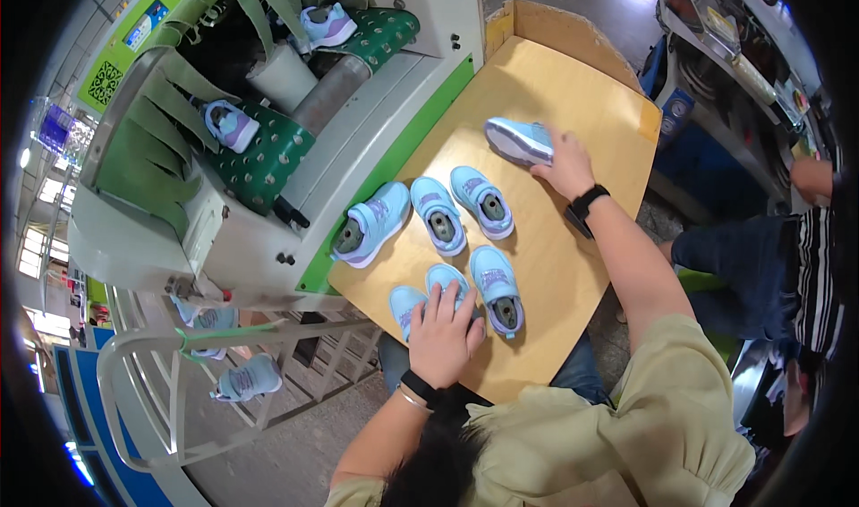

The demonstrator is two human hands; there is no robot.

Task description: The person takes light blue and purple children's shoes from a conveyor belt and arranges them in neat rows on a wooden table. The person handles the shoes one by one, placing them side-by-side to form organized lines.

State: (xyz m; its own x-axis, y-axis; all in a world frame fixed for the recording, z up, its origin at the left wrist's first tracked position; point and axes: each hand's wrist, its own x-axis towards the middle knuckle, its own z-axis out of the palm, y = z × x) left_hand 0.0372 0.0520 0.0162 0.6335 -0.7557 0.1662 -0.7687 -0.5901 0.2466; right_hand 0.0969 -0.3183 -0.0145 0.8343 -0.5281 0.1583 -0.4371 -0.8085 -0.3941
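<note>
My right hand [570, 167] grips a light-blue sneaker [517, 140] by one end, at the far part of the wooden table [573, 86]. That sneaker is tipped on its side, with its purple-grey sole showing. Near the front edge, my left hand [443, 346] is curled over another light-blue sneaker [446, 276], fingers across its upper and part of the shoe hidden beneath. Close beside it lie a sneaker [405, 306] on the left and a sneaker [495, 283] on the right. Farther back sit three more sneakers, including one [376, 223] at the table's left edge. Grey shoe lasts fill several openings.
A machine with two green studded conveyor belts [268, 153] and hanging strips borders the table's left. Sneakers [231, 127] ride on the belts. Below left, a metal rack [179, 339] holds more sneakers [246, 379]. Cardboard [573, 28] edges the table's back. Another person stands at right.
</note>
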